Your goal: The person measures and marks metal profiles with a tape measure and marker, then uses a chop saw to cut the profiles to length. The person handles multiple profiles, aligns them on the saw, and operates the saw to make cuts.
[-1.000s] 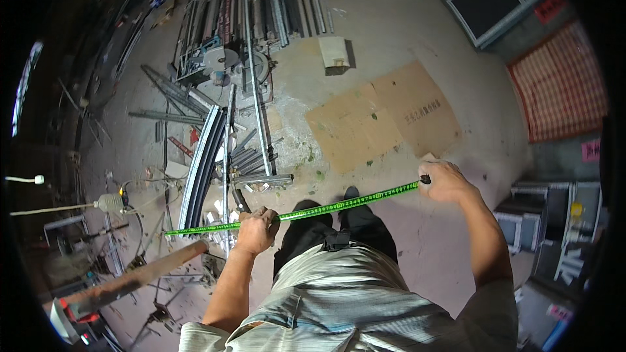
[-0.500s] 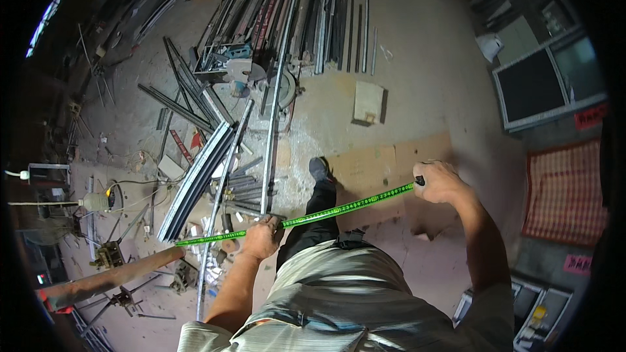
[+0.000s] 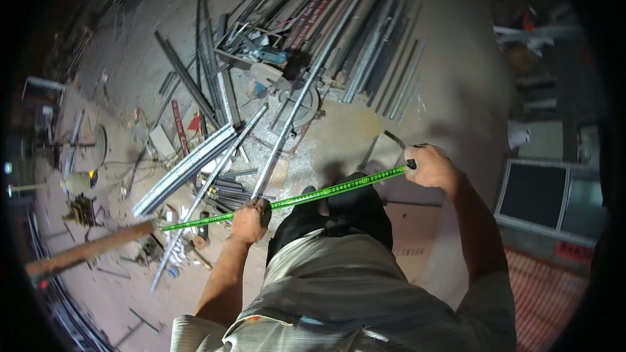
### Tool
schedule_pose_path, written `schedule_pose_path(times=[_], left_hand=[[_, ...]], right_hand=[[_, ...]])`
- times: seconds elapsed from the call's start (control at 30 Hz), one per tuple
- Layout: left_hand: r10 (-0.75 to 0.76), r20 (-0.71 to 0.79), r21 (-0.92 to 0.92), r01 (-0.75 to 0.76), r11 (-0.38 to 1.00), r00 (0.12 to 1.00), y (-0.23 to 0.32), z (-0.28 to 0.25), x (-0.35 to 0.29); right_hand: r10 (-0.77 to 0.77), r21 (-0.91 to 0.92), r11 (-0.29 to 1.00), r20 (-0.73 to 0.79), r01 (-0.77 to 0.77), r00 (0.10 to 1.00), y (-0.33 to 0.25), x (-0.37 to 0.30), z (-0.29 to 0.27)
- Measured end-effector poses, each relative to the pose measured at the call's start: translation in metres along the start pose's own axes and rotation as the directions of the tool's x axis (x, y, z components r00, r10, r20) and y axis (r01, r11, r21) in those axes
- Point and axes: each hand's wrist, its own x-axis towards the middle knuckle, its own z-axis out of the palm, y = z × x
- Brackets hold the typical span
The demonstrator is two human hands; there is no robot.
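A bright green tape measure blade [image 3: 310, 197] is stretched across my front, rising slightly to the right. My right hand [image 3: 432, 168] is closed around the dark end of the tape measure, at the blade's right end. The fingers of my left hand [image 3: 250, 221] are closed on the blade farther left, and its free part runs on past them toward a rusty bar. A long silvery metal profile [image 3: 300, 101] reaches from the far floor, beside the cut-off saw [image 3: 297, 103], down to my left hand. Whether my left fingers also grip that profile, I cannot tell.
A rusty bar [image 3: 91, 251] juts in from the left. Grooved metal profiles [image 3: 186, 171] and a pile of short offcuts [image 3: 225, 192] lie left of my legs. Many long bars [image 3: 326, 19] cover the far floor. Framed panels [image 3: 535, 195] lean at the right; cardboard [image 3: 407, 234] lies near my legs.
My view has swung, so the bars and saw now lie at another slant. Both legs are now close together beneath me. Both hands keep the tape blade stretched.
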Motion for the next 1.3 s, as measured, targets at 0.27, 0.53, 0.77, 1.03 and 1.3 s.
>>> schedule_pose_path(times=[0.27, 0.53, 0.77, 1.03, 1.3], left_hand=[[-0.365, -0.112, -0.125, 0.351, 0.928, 0.924, 0.024, 0.037, 0.082], [-0.623, -0.195, -0.166, 0.600, 0.782, 0.758, 0.046, 0.126, 0.208], [-0.700, -0.140, -0.215, 0.669, 0.712, 0.700, -0.009, 0.229, 0.326], [-0.712, -0.191, -0.131, 0.701, 0.701, 0.676, -0.140, 0.353, 0.394], [-0.721, -0.295, -0.173, 0.707, 0.685, 0.627, -0.218, 0.438, 0.392]], right_hand=[[-0.232, -0.182, 0.947, 0.183, 0.265, 0.955, 0.015, 0.222, -0.067], [-0.533, -0.201, 0.784, 0.267, 0.588, 0.803, 0.058, 0.463, -0.037], [-0.628, -0.119, 0.718, 0.314, 0.686, 0.712, 0.100, 0.626, 0.044], [-0.776, -0.146, 0.570, 0.229, 0.809, 0.588, 0.102, 0.778, 0.197], [-0.708, -0.099, 0.638, 0.314, 0.764, 0.632, 0.069, 0.856, 0.319]])
